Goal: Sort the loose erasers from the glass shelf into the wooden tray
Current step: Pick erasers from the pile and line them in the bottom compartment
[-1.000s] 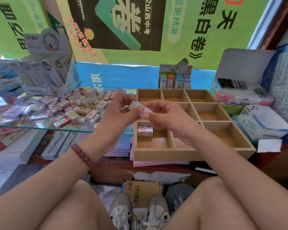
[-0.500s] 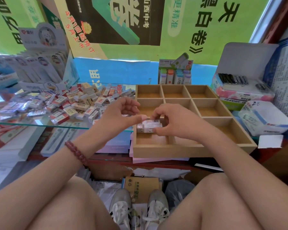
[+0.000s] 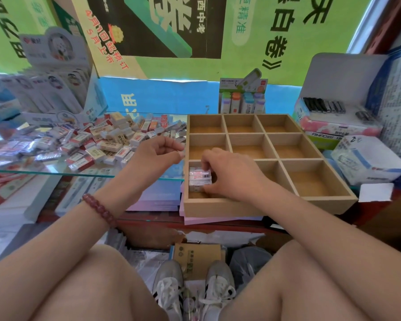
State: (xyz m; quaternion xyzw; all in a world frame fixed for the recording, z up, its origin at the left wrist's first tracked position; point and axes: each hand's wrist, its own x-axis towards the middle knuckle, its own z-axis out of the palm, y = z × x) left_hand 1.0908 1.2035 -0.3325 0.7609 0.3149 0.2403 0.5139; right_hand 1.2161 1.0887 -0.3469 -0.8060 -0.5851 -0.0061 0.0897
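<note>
Eraser set in the wooden tray [image 3: 218,208]
An eraser [image 3: 200,175] is gripped by the right hand [image 3: 229,174]; the left hand [image 3: 158,154] is held curled, empty, beside it.

The right hand [image 3: 232,174] hides part of the eraser [image 3: 199,176].

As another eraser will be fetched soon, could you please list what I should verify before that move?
1. Wrapped erasers inside the wooden tray's near-left compartment: ok.
2. Right hand clear of them: not ok, its fingers and thumb curl round them.
3. Left hand free: ok, fingers curled, nothing seen in it.
4. Loose erasers on the glass shelf to pick: ok, a pile lies there.
5. Other compartments free: ok where visible; the near-middle one is partly hidden by the right hand.
</note>
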